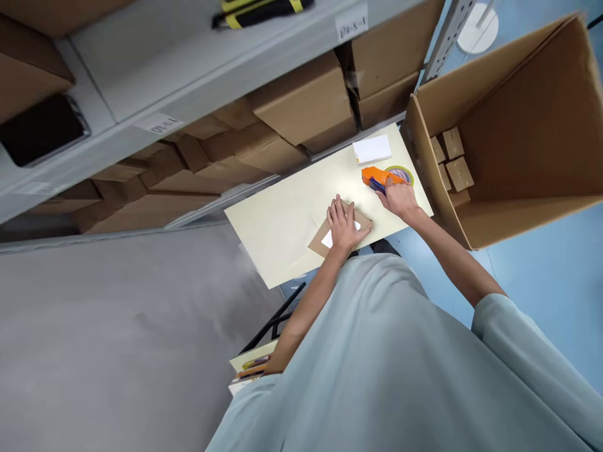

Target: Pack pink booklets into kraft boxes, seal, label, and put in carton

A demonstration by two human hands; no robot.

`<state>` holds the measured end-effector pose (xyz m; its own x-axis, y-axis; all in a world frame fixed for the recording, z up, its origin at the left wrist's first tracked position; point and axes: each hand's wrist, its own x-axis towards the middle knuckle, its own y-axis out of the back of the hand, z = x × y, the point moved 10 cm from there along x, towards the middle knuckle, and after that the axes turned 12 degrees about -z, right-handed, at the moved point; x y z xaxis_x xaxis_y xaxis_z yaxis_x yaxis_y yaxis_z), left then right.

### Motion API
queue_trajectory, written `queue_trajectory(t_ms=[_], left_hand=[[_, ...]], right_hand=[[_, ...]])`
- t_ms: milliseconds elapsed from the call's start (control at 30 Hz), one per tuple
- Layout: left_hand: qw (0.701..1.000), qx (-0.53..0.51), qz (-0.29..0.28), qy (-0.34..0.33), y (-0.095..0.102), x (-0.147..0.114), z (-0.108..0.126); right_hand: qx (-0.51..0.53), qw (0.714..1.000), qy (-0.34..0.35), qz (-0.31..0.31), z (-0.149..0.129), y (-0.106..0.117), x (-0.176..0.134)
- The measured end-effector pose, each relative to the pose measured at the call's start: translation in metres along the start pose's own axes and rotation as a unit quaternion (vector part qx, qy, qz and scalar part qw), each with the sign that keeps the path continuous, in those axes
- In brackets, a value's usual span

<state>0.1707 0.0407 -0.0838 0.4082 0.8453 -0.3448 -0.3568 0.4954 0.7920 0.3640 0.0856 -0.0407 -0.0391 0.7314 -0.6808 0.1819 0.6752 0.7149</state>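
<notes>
On the pale table (268, 226), my left hand (343, 227) grips a small flat cardboard box (319, 241) from above. Its fingers reach over the far side and the thumb lies toward the right end. A white label (326, 239) on the box's top is partly covered by this hand. To the right, my right hand (400, 198) is closed around an orange tape dispenser (375, 174) with a dark blue part. A tape roll (405, 171) with a yellow-green rim shows behind the dispenser. The dispenser is apart from the box. Beyond it lies a stack of white labels (372, 149).
A large open carton (527, 125) stands right of the table, with several small boxes (459, 174) inside. Shelving (188, 103) holding cardboard boxes (306, 100) runs along the far side. A yellow-and-black tool (261, 12) lies on the upper shelf. A grey wall (117, 333) is at left.
</notes>
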Motion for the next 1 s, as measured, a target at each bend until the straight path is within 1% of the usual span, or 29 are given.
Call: queue_trajectory(t_ms=[67,100,133,167,233,300,333,400,467,533,600,633,700,767,833,900,1000], left_hand=[[1.000,-0.011,0.001,-0.012,0.007,0.000,0.004],[1.000,-0.017,0.007,-0.022,0.016,0.000,0.008],[0.999,-0.022,0.018,-0.037,0.029,0.000,0.013],[0.998,-0.024,0.036,-0.056,0.046,-0.002,0.019],[0.991,-0.012,0.082,-0.102,0.089,-0.006,0.034],[0.980,0.015,0.128,-0.153,0.138,-0.011,0.046],[0.973,0.029,0.151,-0.172,0.165,-0.013,0.050],[0.962,0.052,0.188,-0.190,0.219,-0.014,0.049],[0.958,0.066,0.209,-0.182,0.271,-0.010,0.038],[0.959,0.071,0.222,-0.159,0.319,-0.001,0.020],[0.960,0.063,0.239,-0.131,0.359,0.009,-0.002],[0.960,0.057,0.245,-0.119,0.376,0.015,-0.014],[0.963,0.046,0.246,-0.101,0.400,0.028,-0.037],[0.968,0.039,0.233,-0.083,0.412,0.044,-0.060],[0.974,0.034,0.214,-0.064,0.418,0.059,-0.081],[0.978,0.023,0.199,-0.052,0.420,0.073,-0.095],[0.980,0.002,0.191,-0.052,0.421,0.084,-0.101]], right_hand=[[-0.003,1.000,0.013,0.018,-0.008,0.027,-0.007],[-0.002,0.999,0.019,0.028,-0.013,0.040,-0.012],[0.000,0.999,0.024,0.038,-0.020,0.052,-0.017],[0.002,0.999,0.027,0.047,-0.027,0.064,-0.021],[0.000,0.998,0.033,0.061,-0.044,0.087,-0.027],[-0.006,0.995,0.057,0.078,-0.069,0.111,-0.027],[-0.007,0.992,0.087,0.094,-0.086,0.126,-0.027],[-0.012,0.976,0.172,0.132,-0.129,0.163,-0.025],[-0.028,0.950,0.263,0.166,-0.177,0.202,-0.024],[-0.058,0.925,0.326,0.184,-0.227,0.240,-0.018],[-0.089,0.912,0.352,0.191,-0.271,0.273,-0.003],[-0.107,0.909,0.355,0.190,-0.292,0.286,0.007],[-0.143,0.910,0.342,0.185,-0.327,0.308,0.027],[-0.173,0.920,0.309,0.169,-0.351,0.320,0.045],[-0.194,0.929,0.279,0.148,-0.366,0.326,0.059],[-0.204,0.934,0.263,0.134,-0.375,0.329,0.068],[-0.206,0.932,0.262,0.142,-0.382,0.333,0.078]])
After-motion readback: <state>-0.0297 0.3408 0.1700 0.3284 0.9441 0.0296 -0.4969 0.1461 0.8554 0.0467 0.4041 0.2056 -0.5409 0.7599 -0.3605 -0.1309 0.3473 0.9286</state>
